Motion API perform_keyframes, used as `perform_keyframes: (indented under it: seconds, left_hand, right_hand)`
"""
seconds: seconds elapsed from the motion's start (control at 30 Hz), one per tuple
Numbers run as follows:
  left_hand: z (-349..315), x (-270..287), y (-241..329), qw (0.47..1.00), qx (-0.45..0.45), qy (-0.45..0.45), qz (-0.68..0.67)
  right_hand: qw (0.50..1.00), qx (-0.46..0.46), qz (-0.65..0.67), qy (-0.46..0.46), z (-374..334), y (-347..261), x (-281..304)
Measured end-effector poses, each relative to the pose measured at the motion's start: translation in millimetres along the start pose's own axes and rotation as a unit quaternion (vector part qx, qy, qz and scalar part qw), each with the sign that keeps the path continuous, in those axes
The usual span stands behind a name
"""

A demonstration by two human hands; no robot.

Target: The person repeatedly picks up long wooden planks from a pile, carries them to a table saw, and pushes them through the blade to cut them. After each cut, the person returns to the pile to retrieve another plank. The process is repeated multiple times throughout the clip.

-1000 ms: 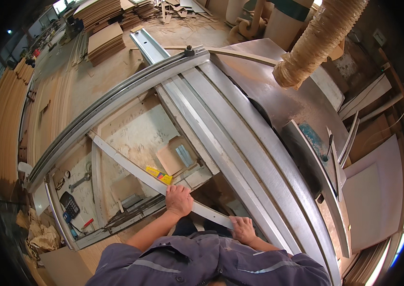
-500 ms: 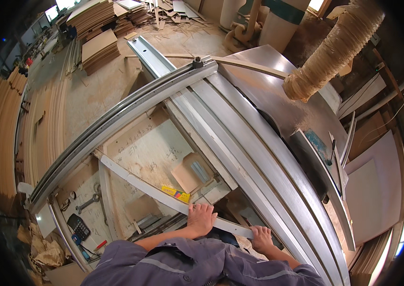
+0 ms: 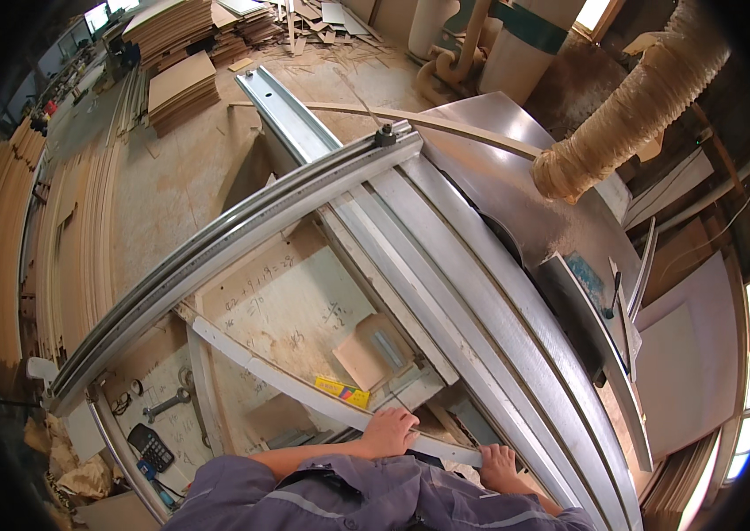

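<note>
Near my body, my left hand (image 3: pixel 390 433) rests with its fingers curled over a long light-grey metal bar (image 3: pixel 304 392). This bar is the near side of a framed table attached to wide silver metal rails (image 3: pixel 446 257). Further right, my right hand (image 3: pixel 500 469) grips the same bar close to its right end; its thumb is hidden. Just beyond my left hand, a small yellow box (image 3: pixel 342 390) lies on the frame's pale, pencil-marked board (image 3: pixel 291 305).
A wrench (image 3: pixel 167 405) and a black calculator (image 3: pixel 150 447) lie at the frame's left. A grooved metal fence (image 3: pixel 233 234) crosses the far side. Past the rails are a metal saw table (image 3: pixel 516 186) and a dust hose (image 3: pixel 631 115). Stacked boards (image 3: pixel 3 257) line the left.
The framed table, its fence and the yellow box now sit lower and further right in the view. Both my hands have shifted the same way, still on the bar.
</note>
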State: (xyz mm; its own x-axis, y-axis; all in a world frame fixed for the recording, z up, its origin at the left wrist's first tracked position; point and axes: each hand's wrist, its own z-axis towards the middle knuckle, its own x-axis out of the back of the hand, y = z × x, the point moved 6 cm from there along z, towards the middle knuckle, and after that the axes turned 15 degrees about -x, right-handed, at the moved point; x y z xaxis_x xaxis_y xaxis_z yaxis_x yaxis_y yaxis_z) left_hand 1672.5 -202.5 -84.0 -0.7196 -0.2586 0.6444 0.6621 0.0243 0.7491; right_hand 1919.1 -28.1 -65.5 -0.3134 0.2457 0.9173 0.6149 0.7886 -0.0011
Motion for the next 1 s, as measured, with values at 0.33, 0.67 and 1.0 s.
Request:
perform_keyframes:
  seconds: [0.33, 0.67, 1.0]
  left_hand:
    - [97, 306, -126, 0.909, -0.080, 0.377, 0.157]
    - [311, 475, -351, 0.894, 0.206, 0.396, -0.044]
    - [433, 480, -451, 0.901, 0.289, 0.306, -0.101]
  right_hand:
    - [0.980, -0.026, -0.164, -0.108, 25, -1, -9]
    - [0.954, 0.174, 0.196, 0.146, 179, -103, 81]
    - [0.950, 0.150, 0.258, 0.090, 170, -97, 74]
